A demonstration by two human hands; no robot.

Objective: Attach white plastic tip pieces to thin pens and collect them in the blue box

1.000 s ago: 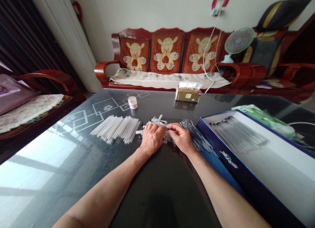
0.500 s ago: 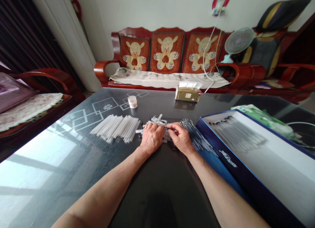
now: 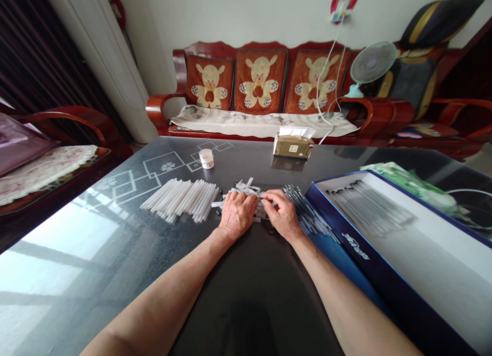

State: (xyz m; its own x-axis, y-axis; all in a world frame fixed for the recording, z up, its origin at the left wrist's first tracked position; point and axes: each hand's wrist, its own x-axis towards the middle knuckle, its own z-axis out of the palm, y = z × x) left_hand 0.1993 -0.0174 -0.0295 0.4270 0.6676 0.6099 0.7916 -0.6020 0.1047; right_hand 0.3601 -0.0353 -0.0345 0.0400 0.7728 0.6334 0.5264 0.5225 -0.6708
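White plastic tubes (image 3: 244, 188), short and loosely heaped, lie on a dark glass tabletop (image 3: 115, 233) between both hands. Left hand (image 3: 237, 216) rests palm-down on the heap, fingers extended, not clenched. Right hand (image 3: 282, 215) has its fingers curled inward at the heap's edge; whether they grasp a piece cannot be confirmed. A neat white tube batch (image 3: 179, 199) lies left; dark-banded tubes (image 3: 303, 212) lie right, just beside a blue box (image 3: 384, 279).

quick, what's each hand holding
Left hand: palm down on loose white plastic tubes, grip cannot be told.
Right hand: fingers curled at the pile, cannot tell.
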